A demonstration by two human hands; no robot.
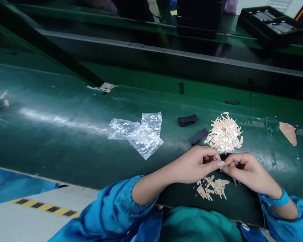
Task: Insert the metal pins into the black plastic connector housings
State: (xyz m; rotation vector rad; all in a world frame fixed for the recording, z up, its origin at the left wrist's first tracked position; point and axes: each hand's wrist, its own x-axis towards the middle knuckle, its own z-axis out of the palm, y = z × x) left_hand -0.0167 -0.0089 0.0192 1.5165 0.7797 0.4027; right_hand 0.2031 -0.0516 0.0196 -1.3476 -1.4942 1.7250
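Note:
My left hand (pixel 200 164) is closed in a pinch, its thumb and fingertips meeting those of my right hand (pixel 249 173). Between the fingertips shows a small pale flat piece (pixel 221 169), mostly hidden by the fingers. Just beyond the hands lies a large heap of similar pale strips (pixel 224 132). A smaller scatter of pale pieces (pixel 218 188) lies on the near side, below my fingers. Slim pale bits also show under my right palm. Close to the left hand's knuckles rests a black slotted part (pixel 198 136), with a stack of black parts (pixel 187 120) behind it.
Clear plastic bags (pixel 146 134) lie left of the black parts on the green tabletop (pixel 65 151). Farther back are single black pieces (pixel 181 88). A dark slanted post (pixel 65 57) meets the table at left. Black trays (pixel 272 25) stand on the back shelf.

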